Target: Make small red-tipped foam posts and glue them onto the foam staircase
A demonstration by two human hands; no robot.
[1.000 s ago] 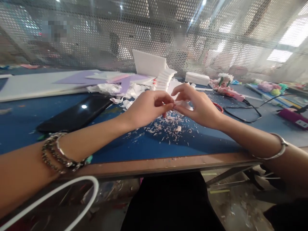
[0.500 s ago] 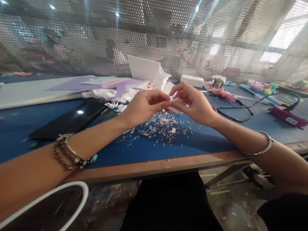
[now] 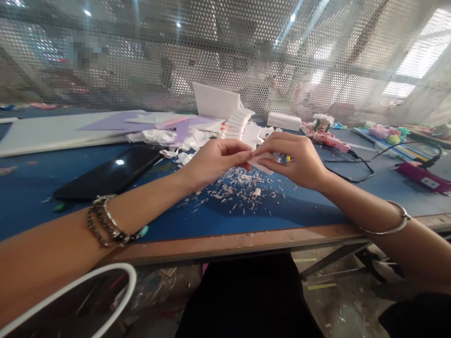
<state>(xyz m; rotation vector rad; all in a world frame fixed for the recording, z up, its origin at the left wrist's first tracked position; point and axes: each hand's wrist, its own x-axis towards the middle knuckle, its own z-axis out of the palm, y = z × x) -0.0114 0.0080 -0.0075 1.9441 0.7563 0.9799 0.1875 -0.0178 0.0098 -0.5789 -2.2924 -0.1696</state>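
Over the blue tabletop, both my hands meet at a small white paper-like piece [image 3: 264,164]. My left hand [image 3: 220,159] pinches its left end between thumb and fingers. The fingers of my right hand [image 3: 296,157] are closed on the same piece from the right, fingertips touching or nearly touching those of the left. Below the hands lies a scatter of fine pale shavings [image 3: 236,188] with one small whitish chunk [image 3: 257,192] among them. Just behind are crumpled white scraps [image 3: 186,143] and a ridged row of white strips [image 3: 237,123].
A black phone [image 3: 109,173] lies left of my left forearm. White and lilac sheets [image 3: 105,122] spread behind it. An upright white board [image 3: 216,101] and a white block [image 3: 283,121] stand at the back. To the right are a black cable [image 3: 366,174] and a purple device [image 3: 423,177].
My right hand's fingers have bent down and drawn closer together over the white piece. Both hands keep hold of it. The whole view has shifted slightly.
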